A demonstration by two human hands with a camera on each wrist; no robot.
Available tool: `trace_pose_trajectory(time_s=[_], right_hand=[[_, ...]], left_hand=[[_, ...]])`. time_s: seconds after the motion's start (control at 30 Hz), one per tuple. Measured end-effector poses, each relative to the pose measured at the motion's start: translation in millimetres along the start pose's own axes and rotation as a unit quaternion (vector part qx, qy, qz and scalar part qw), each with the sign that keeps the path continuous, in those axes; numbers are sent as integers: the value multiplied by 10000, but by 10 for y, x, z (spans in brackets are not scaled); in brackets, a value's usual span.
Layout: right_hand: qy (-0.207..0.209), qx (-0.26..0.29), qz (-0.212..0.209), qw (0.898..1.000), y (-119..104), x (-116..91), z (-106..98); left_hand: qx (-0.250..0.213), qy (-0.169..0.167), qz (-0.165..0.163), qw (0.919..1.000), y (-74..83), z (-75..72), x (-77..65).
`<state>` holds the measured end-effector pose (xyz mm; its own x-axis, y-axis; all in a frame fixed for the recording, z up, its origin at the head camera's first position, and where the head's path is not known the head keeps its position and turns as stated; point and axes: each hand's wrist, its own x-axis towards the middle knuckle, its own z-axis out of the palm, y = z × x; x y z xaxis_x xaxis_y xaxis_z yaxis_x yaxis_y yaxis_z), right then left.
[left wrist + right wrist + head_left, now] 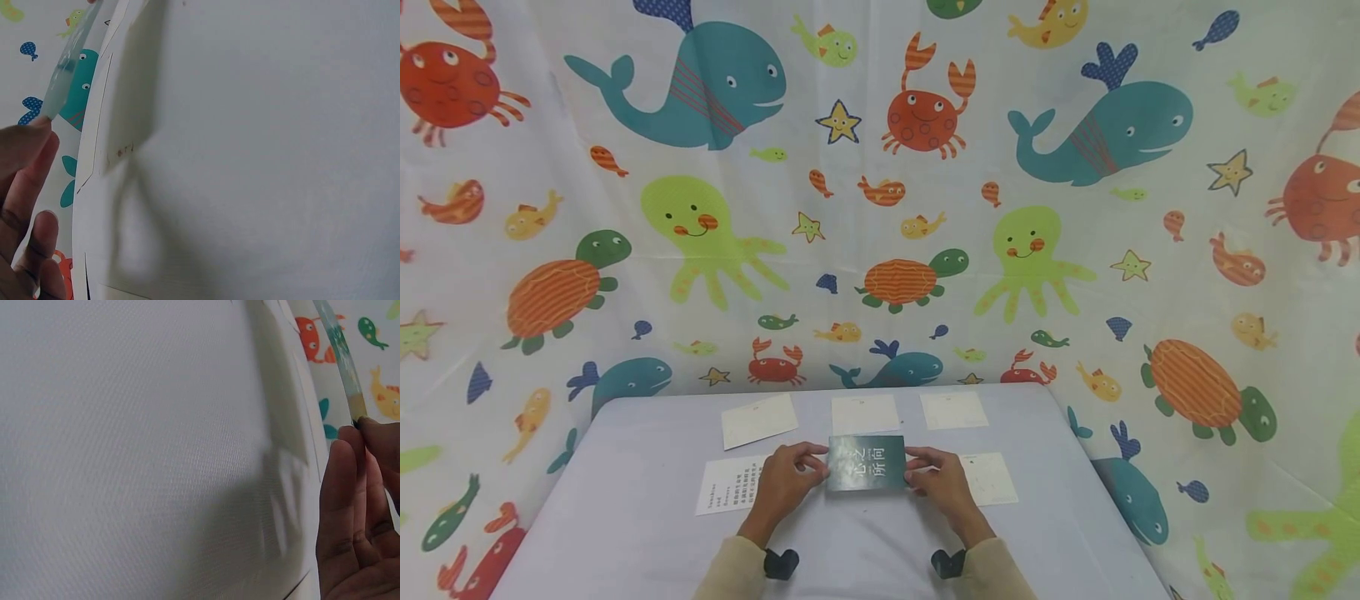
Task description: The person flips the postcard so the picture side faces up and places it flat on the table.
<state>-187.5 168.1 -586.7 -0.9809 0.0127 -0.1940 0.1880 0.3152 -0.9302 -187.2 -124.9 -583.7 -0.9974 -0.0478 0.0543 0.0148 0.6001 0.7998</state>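
A dark green card (pixel 866 462) with white characters is held above the white table, its printed face toward the head camera. My left hand (pixel 788 482) pinches its left edge between thumb and fingertips. At the opposite edge my right hand (pixel 945 483) pinches it the same way. Edge-on in the left wrist view, the card (pixel 67 65) looks thin and glossy, with the left hand (pixel 28 206) at its lower end. The right wrist view shows the card's edge (pixel 342 356) between thumb and fingers of the right hand (pixel 359 512).
Three pale cards lie along the table's back: a left one (pixel 760 419), a middle one (pixel 865 414) and a right one (pixel 955 410). A card with printed text (pixel 724 487) lies by the left hand, another pale card (pixel 992 479) by the right. A sea-animal curtain (pixel 850 275) hangs behind.
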Motion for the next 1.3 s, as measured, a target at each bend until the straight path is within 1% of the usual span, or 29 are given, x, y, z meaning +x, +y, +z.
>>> trace_pose_trajectory(time_s=[0.3, 0.47, 0.63, 0.8, 1.1, 1.3], right_hand=[[20, -146, 2, 9999, 64, 15, 23], [81, -274, -1, 9996, 83, 19, 43], [135, -428, -49, 9990, 93, 25, 59], [174, -546, -68, 9983, 92, 20, 74], [291, -832, -52, 9961, 154, 53, 117], [325, -982, -85, 9946, 152, 69, 141]], left_hand=[[96, -120, -98, 9998, -37, 38, 14], [140, -82, -66, 9998, -55, 54, 16], [197, 1, 66, 9998, -83, 81, 15], [260, -13, 143, 9996, -113, 104, 10], [306, -100, 102, 9994, -142, 131, 3], [420, -29, 108, 9991, -148, 163, 7]])
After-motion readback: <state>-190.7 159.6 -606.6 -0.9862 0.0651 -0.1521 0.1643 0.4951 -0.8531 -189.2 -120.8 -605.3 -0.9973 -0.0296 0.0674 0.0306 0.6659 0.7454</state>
